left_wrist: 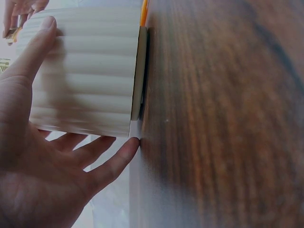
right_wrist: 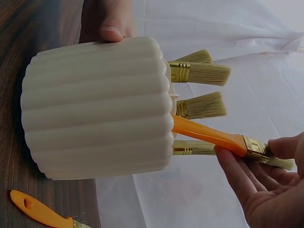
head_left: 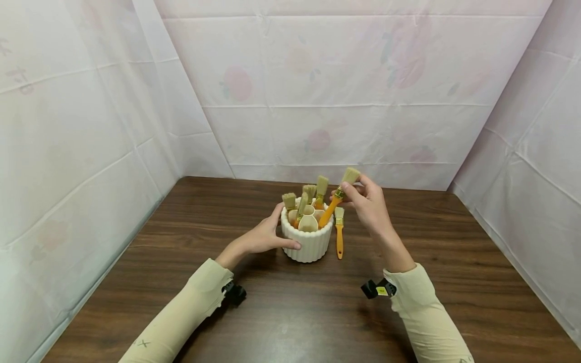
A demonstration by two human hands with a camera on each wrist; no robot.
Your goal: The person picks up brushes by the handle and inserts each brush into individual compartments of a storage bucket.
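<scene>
Right hand point(right_wrist: 266, 180) pinches the brush point(right_wrist: 213, 137) at its metal band (light, stiff, best held there), handle down in the ribbed pot point(head_left: 306, 239); left hand point(head_left: 260, 237), spread, steadies the pot on the bench point(head_left: 290, 312).

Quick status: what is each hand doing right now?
Left hand: open, fingers and thumb steadying the white ribbed holder.
Right hand: pinching the orange-handled brush at its ferrule, handle end in the holder.
</scene>
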